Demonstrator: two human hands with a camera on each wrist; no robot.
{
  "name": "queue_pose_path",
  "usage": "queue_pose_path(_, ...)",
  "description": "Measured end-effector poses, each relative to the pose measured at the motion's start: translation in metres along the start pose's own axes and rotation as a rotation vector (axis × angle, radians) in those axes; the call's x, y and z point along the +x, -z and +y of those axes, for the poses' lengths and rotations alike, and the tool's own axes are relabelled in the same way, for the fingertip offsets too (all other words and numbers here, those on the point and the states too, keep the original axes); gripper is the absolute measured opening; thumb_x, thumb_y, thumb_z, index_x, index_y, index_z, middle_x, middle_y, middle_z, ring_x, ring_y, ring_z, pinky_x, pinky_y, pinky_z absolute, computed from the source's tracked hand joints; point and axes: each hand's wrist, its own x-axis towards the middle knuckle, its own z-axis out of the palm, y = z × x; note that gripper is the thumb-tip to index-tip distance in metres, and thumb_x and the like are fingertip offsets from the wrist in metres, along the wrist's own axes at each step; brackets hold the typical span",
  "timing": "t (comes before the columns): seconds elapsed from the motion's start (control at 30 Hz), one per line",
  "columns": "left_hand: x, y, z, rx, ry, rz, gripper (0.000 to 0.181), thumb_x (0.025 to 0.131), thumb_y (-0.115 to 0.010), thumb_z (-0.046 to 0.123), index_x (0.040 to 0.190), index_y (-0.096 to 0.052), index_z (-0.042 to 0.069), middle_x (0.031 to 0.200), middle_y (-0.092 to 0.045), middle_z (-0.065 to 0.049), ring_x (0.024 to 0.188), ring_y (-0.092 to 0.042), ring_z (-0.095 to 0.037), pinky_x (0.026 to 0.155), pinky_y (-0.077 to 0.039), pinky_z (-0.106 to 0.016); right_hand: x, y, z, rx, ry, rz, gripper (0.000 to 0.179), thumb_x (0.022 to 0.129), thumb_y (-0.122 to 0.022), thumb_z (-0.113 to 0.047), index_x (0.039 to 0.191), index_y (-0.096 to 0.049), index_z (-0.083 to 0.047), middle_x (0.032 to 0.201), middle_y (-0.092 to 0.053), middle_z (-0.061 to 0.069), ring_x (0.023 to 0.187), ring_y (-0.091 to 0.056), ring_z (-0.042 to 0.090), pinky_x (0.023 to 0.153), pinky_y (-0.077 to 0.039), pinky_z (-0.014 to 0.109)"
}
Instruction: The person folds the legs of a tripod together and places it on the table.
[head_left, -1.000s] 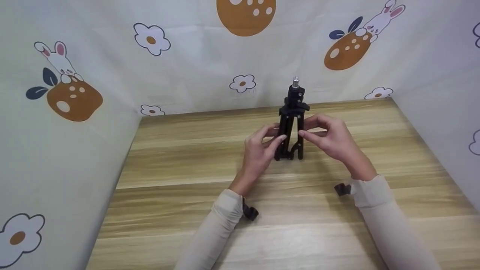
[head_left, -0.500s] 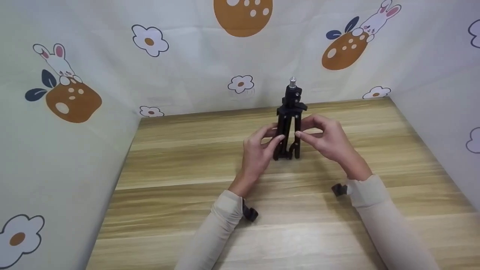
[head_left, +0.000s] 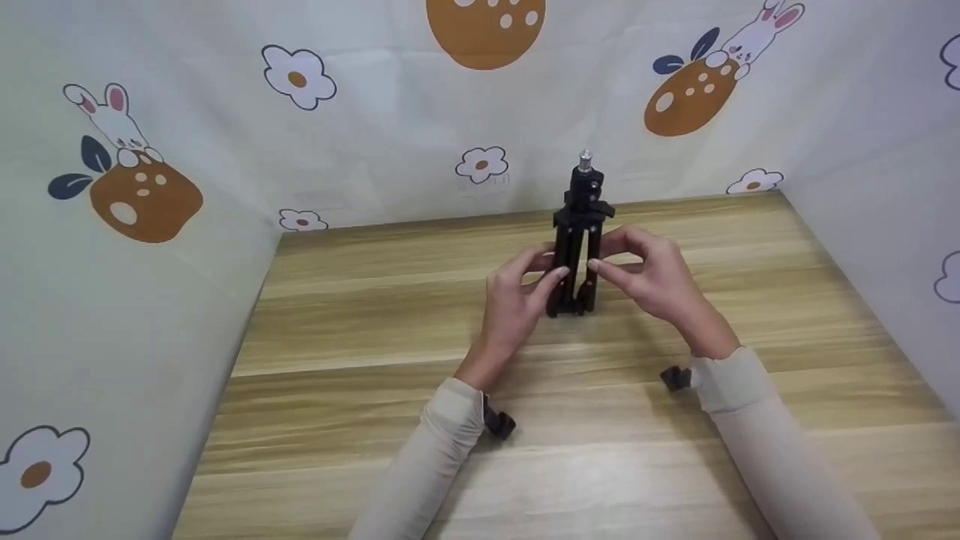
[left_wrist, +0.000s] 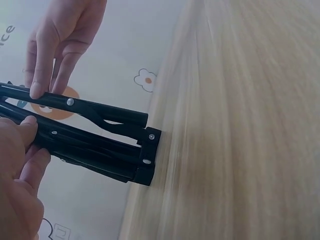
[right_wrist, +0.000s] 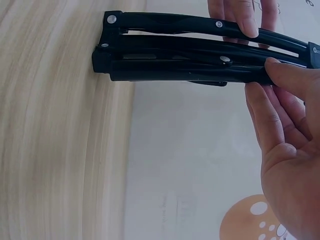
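Note:
A small black tripod stand (head_left: 583, 217) is upright near the back of the table, its silver screw stud (head_left: 585, 160) on top. Its legs are folded nearly together, with a narrow gap before the right-hand leg (head_left: 592, 251). My left hand (head_left: 517, 292) grips the left legs, thumb in front and fingers behind. On the other side my right hand (head_left: 651, 274) pinches the right-hand leg between thumb and fingers. The left wrist view shows the riveted bottom bracket (left_wrist: 148, 156) joining the legs, close over the wood. In the right wrist view the thumb (right_wrist: 287, 75) presses a leg tube.
The wood-grain table (head_left: 360, 390) meets a pale patterned cloth (head_left: 390, 142) right behind the tripod, with more cloth along both sides. Black wrist mounts (head_left: 499, 424) stick out from both beige sleeves.
The right-hand leg has swung inward toward the others, narrowing the gap, and my right hand has moved slightly left with it. My left hand keeps its grip.

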Motion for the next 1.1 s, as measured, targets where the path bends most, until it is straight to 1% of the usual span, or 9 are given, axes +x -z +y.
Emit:
queue_pose_path(0.1, 0.0004, -0.0003, 0.0007, 0.006, 0.006, -0.003, 0.03, 0.1, -0.079, 0.014, 0.129, -0.075, 0.008, 0.119, -0.081, -0.009, 0.106, -0.08, -0.014, 0.089, -0.068, -0.022, -0.0003, -0.0005, 0.0004, 0.002, 0.007, 0.007, 0.018, 0.095, -0.084, -0.005, 0.111, -0.075, -0.001, 0.106, -0.08, 0.011, 0.105, -0.079, 0.026, 0.086, -0.07, 0.027)
queue_pose_path(0.27, 0.0008, -0.0003, 0.0022, 0.009, 0.016, 0.0, 0.03, 0.099, -0.08, 0.013, 0.128, -0.075, 0.008, 0.118, -0.081, -0.01, 0.105, -0.08, -0.014, 0.09, -0.068, -0.022, 0.0002, -0.0018, 0.0019, 0.003, 0.019, 0.011, 0.019, 0.095, -0.084, -0.004, 0.112, -0.075, -0.001, 0.108, -0.08, 0.015, 0.103, -0.078, 0.018, 0.087, -0.07, 0.027)
queue_pose_path(0.37, 0.0012, 0.0001, 0.0029, 0.005, 0.019, -0.002, 0.03, 0.099, -0.08, 0.012, 0.128, -0.075, 0.007, 0.117, -0.081, -0.011, 0.105, -0.08, -0.015, 0.09, -0.067, -0.022, 0.0005, -0.0027, 0.0018, 0.002, 0.021, 0.014, 0.02, 0.095, -0.084, -0.004, 0.112, -0.075, 0.0, 0.108, -0.08, 0.015, 0.103, -0.077, 0.015, 0.088, -0.07, 0.029)
queue_pose_path(0.47, 0.0017, 0.0004, 0.0026, 0.005, 0.02, -0.006, 0.03, 0.099, -0.08, 0.012, 0.128, -0.075, 0.007, 0.117, -0.081, -0.011, 0.105, -0.08, -0.014, 0.09, -0.067, -0.022, 0.0006, -0.0037, 0.0007, 0.006, 0.016, 0.018, 0.021, 0.094, -0.084, -0.004, 0.113, -0.074, 0.0, 0.108, -0.08, 0.015, 0.103, -0.077, 0.016, 0.089, -0.07, 0.03)
queue_pose_path(0.73, 0.0012, 0.0013, 0.0015, 0.02, 0.017, -0.001, 0.028, 0.1, -0.079, 0.014, 0.127, -0.076, 0.008, 0.117, -0.082, -0.01, 0.105, -0.079, -0.015, 0.089, -0.067, -0.021, 0.001, -0.0065, -0.001, 0.014, 0.008, 0.02, 0.022, 0.096, -0.083, -0.007, 0.114, -0.073, 0.0, 0.111, -0.079, 0.015, 0.105, -0.076, 0.015, 0.089, -0.069, 0.025)
queue_pose_path(0.9, 0.0009, 0.0009, 0.001, 0.016, 0.017, -0.006, 0.029, 0.1, -0.079, 0.014, 0.128, -0.075, 0.008, 0.118, -0.081, -0.011, 0.106, -0.079, -0.015, 0.09, -0.067, -0.022, 0.0005, -0.0073, 0.0004, 0.018, 0.008, 0.03, 0.022, 0.095, -0.084, -0.006, 0.114, -0.073, 0.0, 0.11, -0.079, 0.016, 0.104, -0.076, 0.014, 0.089, -0.069, 0.025)
queue_pose_path(1.0, 0.0008, 0.0008, 0.0006, 0.017, 0.014, -0.013, 0.03, 0.1, -0.08, 0.014, 0.128, -0.075, 0.007, 0.119, -0.081, -0.011, 0.106, -0.079, -0.014, 0.09, -0.068, -0.024, 0.0002, -0.0072, 0.002, 0.025, 0.005, 0.028, 0.022, 0.095, -0.084, -0.005, 0.113, -0.073, 0.001, 0.11, -0.079, 0.016, 0.104, -0.076, 0.015, 0.088, -0.069, 0.026)
queue_pose_path(1.1, 0.0006, 0.002, -0.0003, 0.02, 0.014, -0.03, 0.03, 0.099, -0.08, 0.013, 0.129, -0.075, 0.006, 0.118, -0.081, -0.011, 0.106, -0.079, -0.013, 0.091, -0.068, -0.023, -0.0003, -0.0075, 0.0028, 0.036, 0.002, 0.021, 0.022, 0.095, -0.084, -0.004, 0.113, -0.073, 0.002, 0.109, -0.08, 0.016, 0.103, -0.077, 0.014, 0.087, -0.069, 0.027)
